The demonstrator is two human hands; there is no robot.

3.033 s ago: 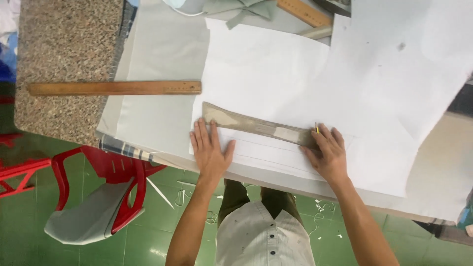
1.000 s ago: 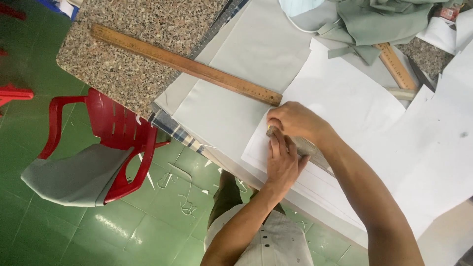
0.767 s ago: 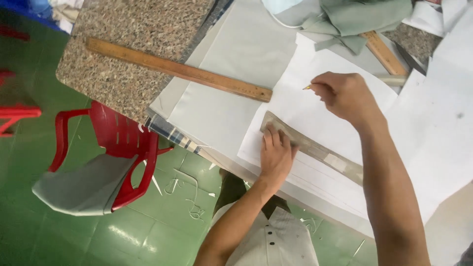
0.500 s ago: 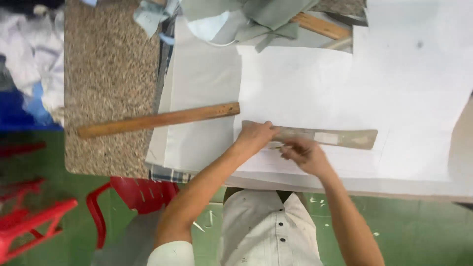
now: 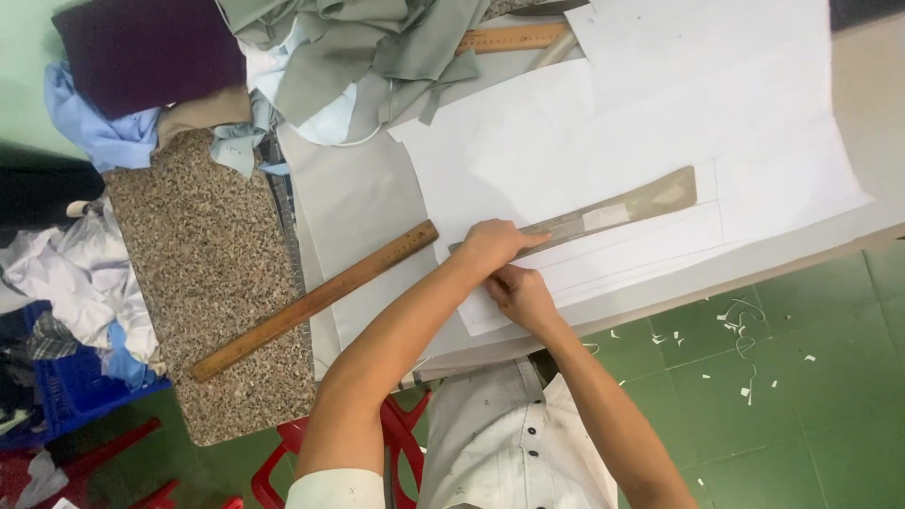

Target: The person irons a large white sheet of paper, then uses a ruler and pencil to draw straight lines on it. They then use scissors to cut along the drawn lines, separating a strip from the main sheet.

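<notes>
Pressing down on the near end of a long curved pattern ruler (image 5: pixel 603 215), the left hand (image 5: pixel 493 245) is laid flat with its fingers spread and together over the ruler's tip; nothing is clasped by it. The ruler is stretched from the hand toward two o'clock across a large sheet of white pattern paper (image 5: pixel 622 123), on which faint drawn lines are seen running beside the ruler's lower edge. Just below, at six o'clock from the left hand, the right hand (image 5: pixel 520 295) is rested on the paper with its fingers curled in; whether a pencil or chalk is pinched in that grip cannot be told. The two hands are touching or nearly so.

At nine o'clock from the hands, a straight wooden ruler (image 5: pixel 316 300) is laid slantwise, partly on grey fabric (image 5: pixel 353 198) and partly on the speckled stone worktop (image 5: pixel 212 273). A heap of grey-green cloth pieces (image 5: pixel 368 47) is piled at twelve o'clock, with a second wooden ruler (image 5: pixel 514 38) beside it.
</notes>
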